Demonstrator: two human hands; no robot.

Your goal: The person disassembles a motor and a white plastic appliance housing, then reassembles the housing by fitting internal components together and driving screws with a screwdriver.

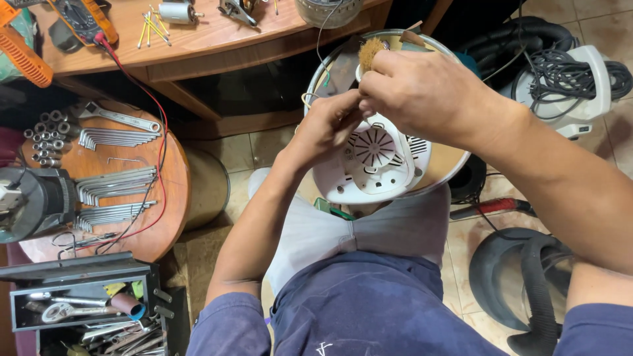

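Right hand (415,92) grip pinches a small brush (370,53) at 12 o'clock, left hand (330,125) clamps the white vented housing (376,158). Imo short light strokes, keep housing steady.

Two hands (369,112), one brush (370,53), one white housing (376,165), one adjustable wrench (119,117)

The white housing (379,165) looks like smooth, faintly glossy plastic, ribbed around its vent. The brush (370,53) in the right hand (412,89) has coarse, tan bristles — rough and matt. The round surface (168,198) is varnished wood with a warm sheen; the wrenches (115,188) on it are bright, polished metal. The floor (231,151) is glazed tile — dull beige.
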